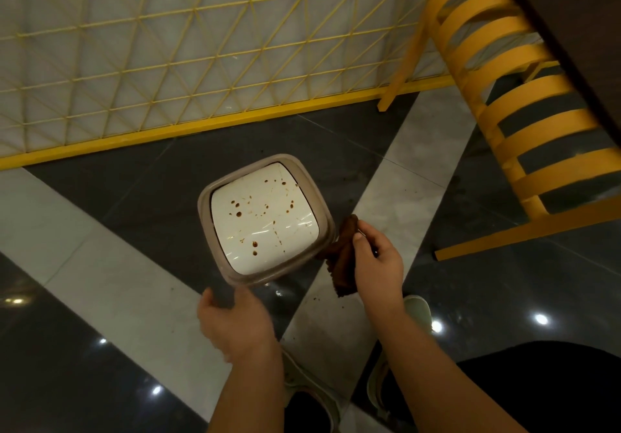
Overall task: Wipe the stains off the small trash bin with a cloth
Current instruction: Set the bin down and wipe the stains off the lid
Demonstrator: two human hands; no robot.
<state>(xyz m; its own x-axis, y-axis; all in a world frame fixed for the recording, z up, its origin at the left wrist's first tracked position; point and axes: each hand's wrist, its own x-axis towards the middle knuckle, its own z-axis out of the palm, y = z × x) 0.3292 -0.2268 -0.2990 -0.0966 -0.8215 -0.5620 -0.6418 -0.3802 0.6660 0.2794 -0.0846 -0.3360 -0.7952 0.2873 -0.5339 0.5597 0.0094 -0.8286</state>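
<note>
Two hands work over one small bin [201, 211] that stands on the floor [100, 231], near a yellow lattice fence [168, 63]. The bin has a grey-brown rim and a white lid [265, 217]. The lid faces up and carries many brown stains [238, 214], scattered from its far edge to its near edge.

The left hand [235, 321] sits at the near corner of the bin. Its fingers [206, 298] curl partly around the bin wall below the rim, spread apart; the view does not show whether they press on the wall.

The right hand [378, 261] is just beside the right edge of the bin. Its fingers [358, 241] are clamped on a brown cloth [342, 258]. The cloth hangs bunched from the grip, and its upper end touches or nearly touches the rim; contact cannot be confirmed. The cloth is off the lid.

The floor is glossy, with dark and light tiles in diagonal bands. A yellow slatted chair [524, 103] stands at the right, well apart from the bin. The person's shoes [416, 308] show near the lower edge.
</note>
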